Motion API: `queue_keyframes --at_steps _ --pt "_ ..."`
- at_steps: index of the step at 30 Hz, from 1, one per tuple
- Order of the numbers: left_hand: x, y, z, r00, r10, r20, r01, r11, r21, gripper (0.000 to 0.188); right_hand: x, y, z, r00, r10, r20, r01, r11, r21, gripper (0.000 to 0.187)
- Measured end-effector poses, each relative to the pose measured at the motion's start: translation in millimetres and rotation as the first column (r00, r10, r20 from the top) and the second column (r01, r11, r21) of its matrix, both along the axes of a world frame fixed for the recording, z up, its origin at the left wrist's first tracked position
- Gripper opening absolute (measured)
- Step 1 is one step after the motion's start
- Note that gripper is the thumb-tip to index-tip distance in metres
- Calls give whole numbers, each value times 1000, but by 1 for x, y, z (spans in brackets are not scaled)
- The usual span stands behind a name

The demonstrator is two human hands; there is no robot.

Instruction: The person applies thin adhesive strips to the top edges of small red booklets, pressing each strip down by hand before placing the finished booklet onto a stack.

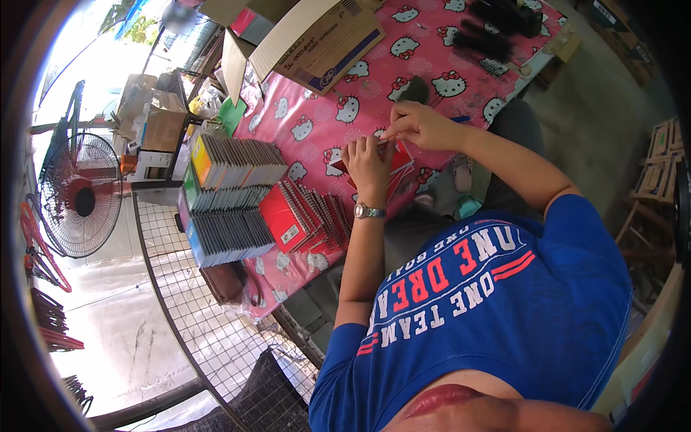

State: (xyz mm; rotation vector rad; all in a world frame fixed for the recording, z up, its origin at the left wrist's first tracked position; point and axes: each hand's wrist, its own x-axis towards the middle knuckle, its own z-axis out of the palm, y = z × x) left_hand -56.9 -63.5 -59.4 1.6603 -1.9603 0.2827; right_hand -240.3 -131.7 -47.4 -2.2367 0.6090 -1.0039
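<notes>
From your head camera, both your hands meet over a red notebook lying on the pink-clothed bench. Your left hand, watch on its wrist, has its fingers curled down on the notebook's cover, and your right hand pinches its upper edge with closed fingers. Just left of the notebook a fanned row of red spiral notebooks lies, and beyond it stand stacked notebooks. Above the notebook sits an open cardboard box.

shirt: blue, short sleeves, white and red letters, red stripes
watch: silver, on left wrist
trousers: dark grey
</notes>
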Motion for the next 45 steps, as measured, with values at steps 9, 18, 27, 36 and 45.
queue_keyframes --at_steps 9,18,27,36,45 --pt "-9 17 13 997 -25 72 21 998 58 29 -7 2 3 992 100 -82 -84 981 174 34" --pt "-1 28 14 995 -86 52 79 988 136 21 5 -3 43 912 226 -342 -87 922 377 47" --pt "7 29 6 974 -162 -158 178 980 88 20 -6 -85 -70 740 -355 -572 273 935 -227 49" --pt "-2 30 7 995 -49 -92 63 986 152 41 -13 -48 16 813 562 151 -436 417 798 44" --pt "-9 30 13 993 -30 -116 46 989 137 46 -9 -53 9 827 476 299 -488 342 803 48"
